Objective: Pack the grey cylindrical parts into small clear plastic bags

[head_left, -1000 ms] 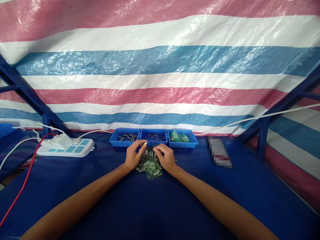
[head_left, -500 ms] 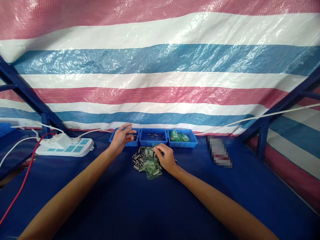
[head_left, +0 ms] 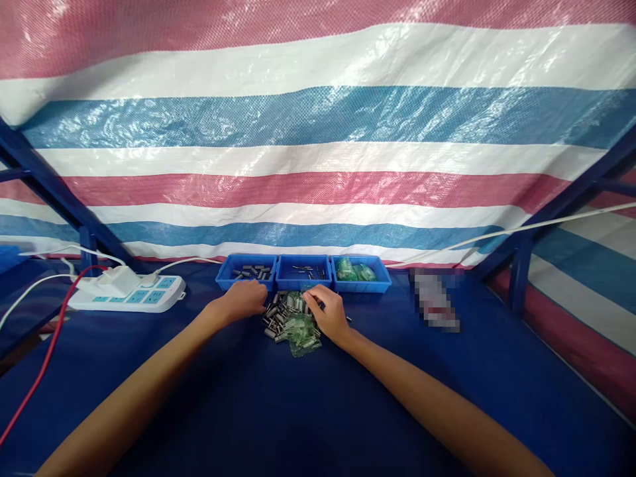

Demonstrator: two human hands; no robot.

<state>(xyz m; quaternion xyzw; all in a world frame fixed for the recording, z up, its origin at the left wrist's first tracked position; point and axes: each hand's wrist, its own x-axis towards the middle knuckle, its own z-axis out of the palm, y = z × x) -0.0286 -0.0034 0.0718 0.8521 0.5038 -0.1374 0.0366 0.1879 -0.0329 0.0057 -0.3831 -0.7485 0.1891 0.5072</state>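
A heap of small silvery metal cylinders and thin pins [head_left: 276,319] lies on the blue table, mixed with translucent green plastic bags [head_left: 301,329]. At the heap's left edge is my left hand [head_left: 244,299], back up, its fingers curled down and closed; whatever they grip is hidden. My right hand [head_left: 330,314] rests against the heap's right side with thumb and forefinger pinched together. What sits in that pinch is too small to make out. Just behind the heap, the left blue bin [head_left: 246,286] contains several metal cylinders.
The middle blue bin [head_left: 304,286] holds thin pins, and the right blue bin [head_left: 362,287] holds green plastic bags. A white power strip [head_left: 154,296] with plugs and cables lies at left. A blurred-out object [head_left: 435,301] lies at right. Behind hangs a striped tarp [head_left: 318,116].
My left hand has come down from above the left bin to the heap's edge, its spread fingers now closed. That bin's cylinders show now. My right hand has stayed in place.
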